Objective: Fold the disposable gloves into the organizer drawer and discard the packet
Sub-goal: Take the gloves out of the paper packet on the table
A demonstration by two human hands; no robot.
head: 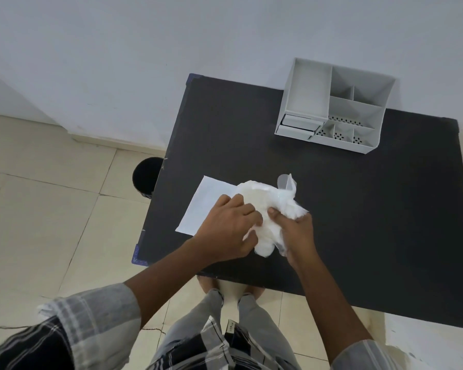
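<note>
Both my hands are on the bundle of disposable gloves (265, 209) at the near-middle of the dark counter (372, 209). Left hand (226, 231) presses on its left side, fingers curled onto the plastic; right hand (296, 233) grips the right side, thumb clamped over it. The white packet (206, 204) lies flat under the bundle's left edge. Grey organizer (334, 108) stands at the far edge — drawers (297, 126) closed. A black bin (146, 176) sits on the floor — left of the counter.
</note>
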